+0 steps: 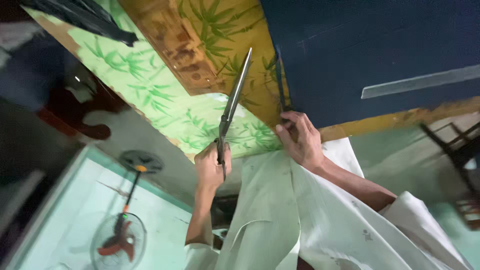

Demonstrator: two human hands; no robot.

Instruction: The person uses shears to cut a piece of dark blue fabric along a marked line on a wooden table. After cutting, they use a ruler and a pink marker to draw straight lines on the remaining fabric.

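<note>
My left hand (212,167) grips the handles of long metal scissors (234,97). Their blades lie together and point up and to the right over the table. My right hand (299,140) rests at the lower left corner of a dark blue fabric (360,45), its fingers on the cloth's edge. The fabric is spread over a table covered by a green and yellow-brown sheet with a bamboo pattern (150,85). A white cloth (280,215) hangs below both hands. The scissor blades are a hand's width left of the blue fabric's edge.
A pale grey strip (420,82) lies on the blue fabric. A black bag (85,17) sits at the table's far left. A standing fan with orange parts (122,235) is below left, and a dark wooden chair (460,150) is at the right edge.
</note>
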